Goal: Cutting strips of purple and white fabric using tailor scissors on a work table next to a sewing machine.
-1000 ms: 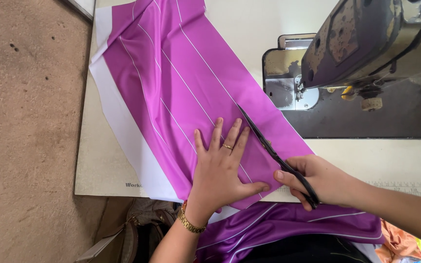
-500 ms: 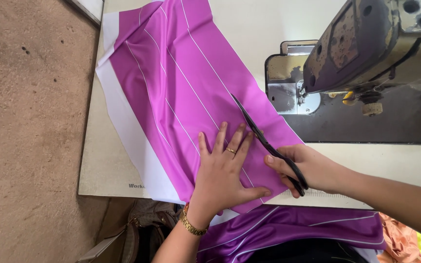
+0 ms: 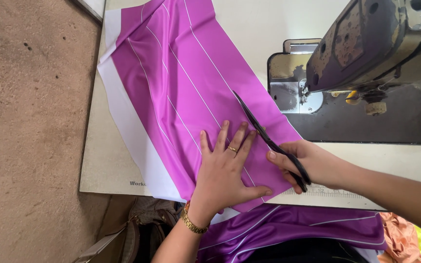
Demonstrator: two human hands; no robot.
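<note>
A purple cloth (image 3: 191,83) with thin white stripes and a white band along one edge lies spread over the sewing table (image 3: 101,160). My left hand (image 3: 227,168) presses flat on the cloth near the table's front edge, fingers spread, with a ring and a gold bracelet. My right hand (image 3: 313,163) grips black scissors (image 3: 261,131), whose blades lie along the cloth's right edge, pointing away from me. More purple cloth (image 3: 288,229) hangs over my lap.
A worn sewing machine (image 3: 366,44) stands at the right, its metal needle plate (image 3: 293,90) just beyond the scissor tips. A brown floor (image 3: 30,131) lies left of the table. A bag (image 3: 137,229) sits below the table edge; orange and yellow cloth (image 3: 405,234) is at bottom right.
The scissors and my right hand have moved forward along the cloth's right edge. My left hand stays pressed flat on the cloth.
</note>
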